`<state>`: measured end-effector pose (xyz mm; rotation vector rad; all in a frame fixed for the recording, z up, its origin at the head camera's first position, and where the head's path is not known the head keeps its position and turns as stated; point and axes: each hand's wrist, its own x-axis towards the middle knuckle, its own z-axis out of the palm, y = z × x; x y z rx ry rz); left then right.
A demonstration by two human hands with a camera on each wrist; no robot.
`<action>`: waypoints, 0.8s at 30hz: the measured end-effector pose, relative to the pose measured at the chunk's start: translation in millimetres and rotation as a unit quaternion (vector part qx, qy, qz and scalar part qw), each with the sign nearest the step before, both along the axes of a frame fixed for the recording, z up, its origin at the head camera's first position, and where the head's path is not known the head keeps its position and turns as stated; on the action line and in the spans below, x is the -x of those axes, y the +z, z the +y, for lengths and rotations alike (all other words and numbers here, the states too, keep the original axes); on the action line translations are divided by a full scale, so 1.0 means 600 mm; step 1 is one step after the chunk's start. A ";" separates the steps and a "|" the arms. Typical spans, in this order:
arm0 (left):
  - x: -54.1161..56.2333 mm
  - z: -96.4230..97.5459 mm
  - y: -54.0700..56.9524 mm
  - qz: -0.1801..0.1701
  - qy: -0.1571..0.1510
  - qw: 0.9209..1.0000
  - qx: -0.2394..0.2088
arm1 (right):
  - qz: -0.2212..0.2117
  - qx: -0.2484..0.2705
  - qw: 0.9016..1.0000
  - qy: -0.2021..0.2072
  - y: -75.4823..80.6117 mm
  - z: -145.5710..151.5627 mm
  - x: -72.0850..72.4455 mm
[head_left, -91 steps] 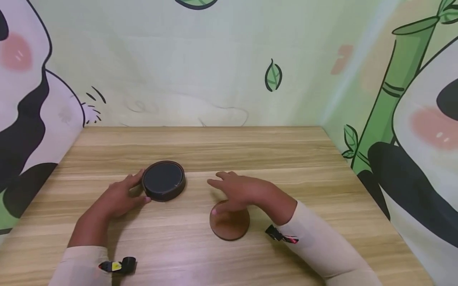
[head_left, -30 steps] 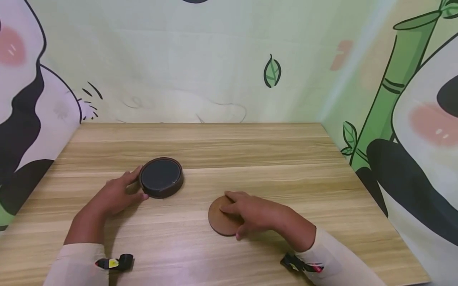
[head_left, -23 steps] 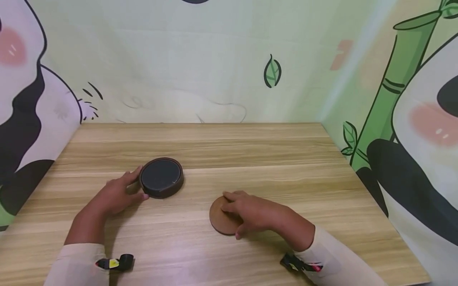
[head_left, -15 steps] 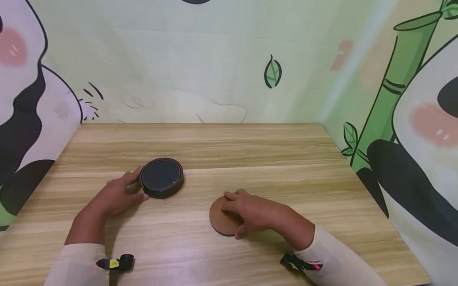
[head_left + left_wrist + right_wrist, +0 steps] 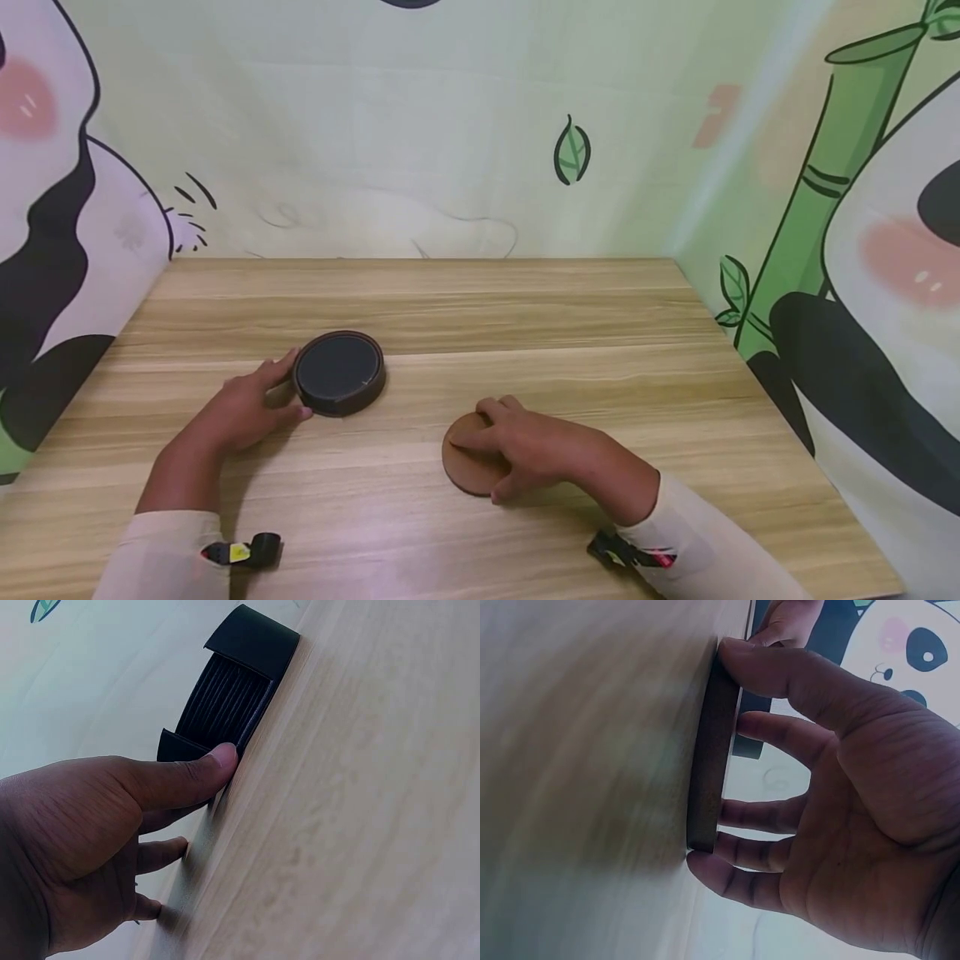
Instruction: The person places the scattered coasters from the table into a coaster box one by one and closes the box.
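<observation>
On the left of the wooden table stands a black round coaster holder (image 5: 339, 373) with a dark top. Its side opening, seen in the left wrist view, shows several stacked coasters (image 5: 229, 697). My left hand (image 5: 243, 414) holds the holder's left side, thumb (image 5: 223, 756) low on its wall. Right of it lies a brown round coaster (image 5: 467, 468) on the table. My right hand (image 5: 534, 450) spans this coaster from above, gripping its rim between thumb (image 5: 739, 654) and little finger (image 5: 705, 866). The index finger lies over its upper face, hiding part of it.
The wood-grain table (image 5: 420, 304) ends at a pale green backdrop (image 5: 337, 142) with cartoon pandas and bamboo, which also rises at the sides. A small black camera (image 5: 262, 550) sits on the left sleeve, another (image 5: 611, 550) on the right.
My right hand came down onto the brown coaster and grips it. In the last half second its index finger stretched left over the face. My left hand stays at the coaster holder.
</observation>
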<state>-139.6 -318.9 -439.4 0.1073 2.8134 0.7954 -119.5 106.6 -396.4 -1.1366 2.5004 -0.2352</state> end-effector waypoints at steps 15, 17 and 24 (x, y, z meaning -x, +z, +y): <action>0.000 -0.003 -0.002 0.008 -0.006 1.000 0.007 | 0.026 -0.002 0.999 -0.019 0.004 -0.004 -0.007; 0.000 -0.003 -0.002 0.007 -0.005 1.000 0.005 | 0.027 0.004 0.999 -0.018 0.005 -0.004 -0.008; 0.000 -0.003 -0.004 0.010 -0.006 1.000 0.006 | 0.043 0.015 0.999 -0.023 0.007 -0.004 -0.012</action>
